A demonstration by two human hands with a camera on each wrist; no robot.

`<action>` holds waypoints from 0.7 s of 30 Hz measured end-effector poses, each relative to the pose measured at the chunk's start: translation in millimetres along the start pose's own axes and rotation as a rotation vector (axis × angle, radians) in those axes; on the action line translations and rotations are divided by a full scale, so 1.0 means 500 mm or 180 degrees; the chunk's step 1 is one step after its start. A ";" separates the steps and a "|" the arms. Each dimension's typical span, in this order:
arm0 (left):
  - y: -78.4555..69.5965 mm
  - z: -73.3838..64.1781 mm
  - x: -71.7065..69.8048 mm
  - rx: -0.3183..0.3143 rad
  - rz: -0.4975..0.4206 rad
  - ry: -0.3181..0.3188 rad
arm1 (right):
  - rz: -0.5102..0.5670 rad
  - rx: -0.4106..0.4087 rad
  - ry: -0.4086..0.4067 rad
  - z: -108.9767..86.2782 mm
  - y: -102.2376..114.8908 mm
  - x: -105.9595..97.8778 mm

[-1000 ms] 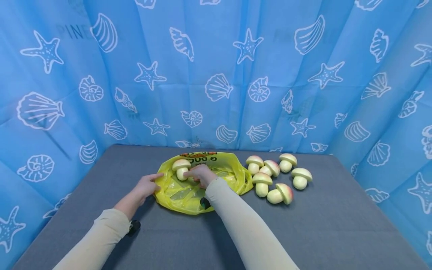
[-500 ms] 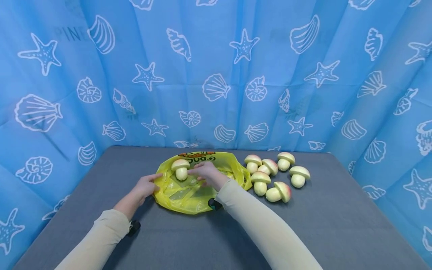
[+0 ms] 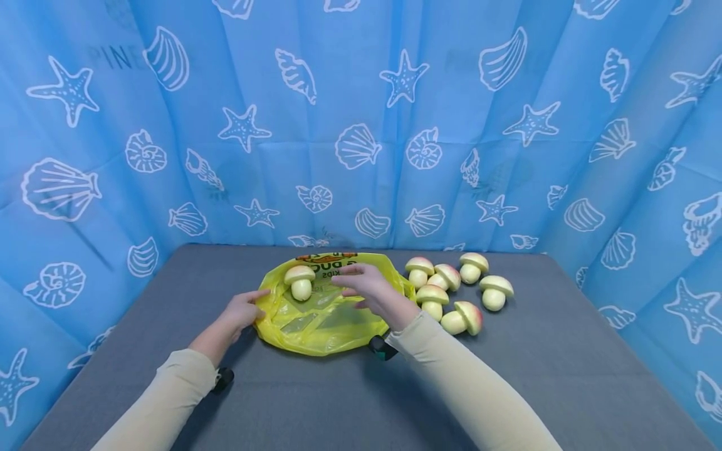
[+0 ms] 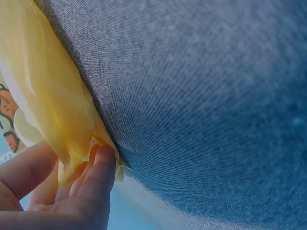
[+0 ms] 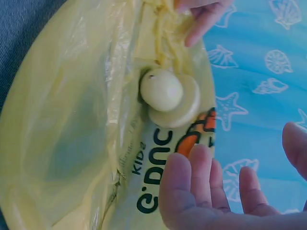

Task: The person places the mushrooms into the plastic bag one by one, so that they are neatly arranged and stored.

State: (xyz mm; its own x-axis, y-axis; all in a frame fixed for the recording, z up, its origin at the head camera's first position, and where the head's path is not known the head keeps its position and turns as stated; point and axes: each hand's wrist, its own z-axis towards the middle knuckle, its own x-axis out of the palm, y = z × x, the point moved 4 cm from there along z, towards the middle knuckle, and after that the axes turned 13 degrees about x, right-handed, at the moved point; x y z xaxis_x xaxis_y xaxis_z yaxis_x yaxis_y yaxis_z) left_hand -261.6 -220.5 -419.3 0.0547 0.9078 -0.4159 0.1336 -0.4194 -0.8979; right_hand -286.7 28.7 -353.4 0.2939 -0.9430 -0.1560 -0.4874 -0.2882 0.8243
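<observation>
Just drawn clear to the right of the toy mushroom [image 3: 301, 285], over the yellow bag [image 3: 333, 332], relaxed and gripping nothing in the right hand [image 3: 375, 291]. Apparently let go, so probably done with setting that piece down. See it within the bag's open mouth, toward the left end, stem to the table's [image 3: 293, 401] near edge. Pinching the bag's left rim with the left hand [image 3: 241, 313], near that mushroom. Note six other mushrooms [image 3: 495, 294] beside the bag, toward the table's far right corner.

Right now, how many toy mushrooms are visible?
7: one toy mushroom in the yellow plastic bag, six to its right on the table; the bag could hide more.
</observation>
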 end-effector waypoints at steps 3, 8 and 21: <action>0.001 0.000 0.001 -0.0027 -0.0004 -0.0001 | 0.0099 -0.0050 -0.0028 -0.016 -0.006 -0.016; 0.000 0.000 0.002 -0.0031 0.0013 -0.0010 | 0.0106 -0.0175 -0.0100 -0.043 -0.017 -0.051; 0.000 -0.003 0.003 -0.0048 0.0003 0.0011 | 0.0017 -0.0389 -0.0285 -0.099 -0.036 -0.133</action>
State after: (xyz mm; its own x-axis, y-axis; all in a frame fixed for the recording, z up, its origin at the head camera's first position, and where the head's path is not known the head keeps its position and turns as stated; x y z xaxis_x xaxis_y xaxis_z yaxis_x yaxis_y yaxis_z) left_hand -260.1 -219.4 -419.7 0.0582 0.9073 -0.4163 0.1485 -0.4203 -0.8952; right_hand -256.7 104.7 -330.7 0.2143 -0.9571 -0.1949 -0.3833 -0.2660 0.8845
